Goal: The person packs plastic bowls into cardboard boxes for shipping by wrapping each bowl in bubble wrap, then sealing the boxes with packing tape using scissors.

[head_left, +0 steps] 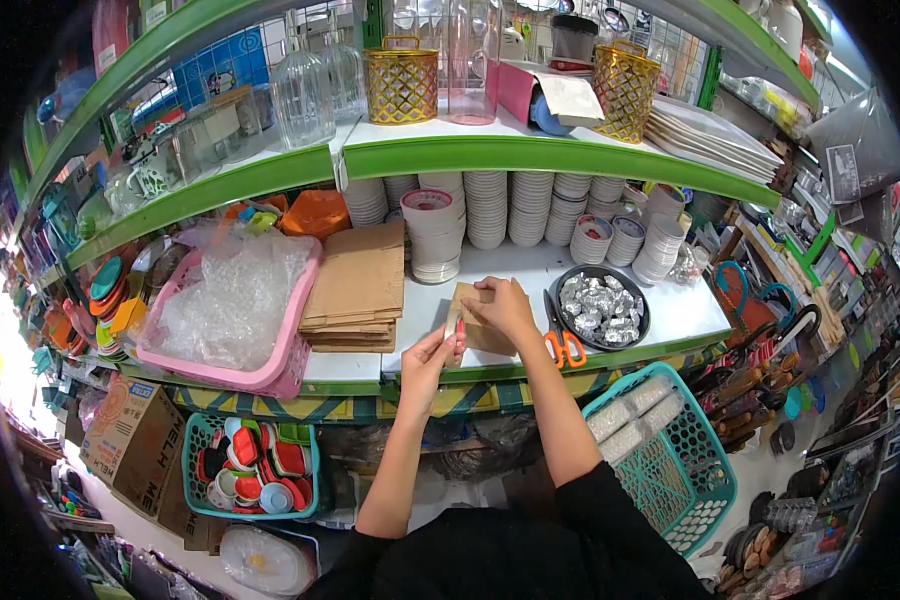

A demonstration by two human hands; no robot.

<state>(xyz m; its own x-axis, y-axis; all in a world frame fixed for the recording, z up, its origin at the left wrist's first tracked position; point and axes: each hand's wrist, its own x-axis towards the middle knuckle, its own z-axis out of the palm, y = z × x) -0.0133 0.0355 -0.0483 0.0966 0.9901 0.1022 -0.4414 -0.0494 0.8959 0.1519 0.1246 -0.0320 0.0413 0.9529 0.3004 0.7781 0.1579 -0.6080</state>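
Over the white shelf (530,262), both hands are at a small brown paper piece (488,336). My left hand (432,358) is closed on a small pale item with a red part (457,336), too small to name. My right hand (505,306) has its fingers bent down on the brown paper. Right of it lie scissors with orange handles (567,349), beside a black bowl (646,312) of foil-wrapped pieces (602,308). A stack of brown paper bags (354,285) lies left of my hands.
A pink basket (292,350) with bubble wrap stands at the left. Stacked white cups (487,208) line the shelf's back. Above runs a green shelf edge (530,153). Below are a teal basket of small containers (315,470) and another teal basket (732,490) with white packs.
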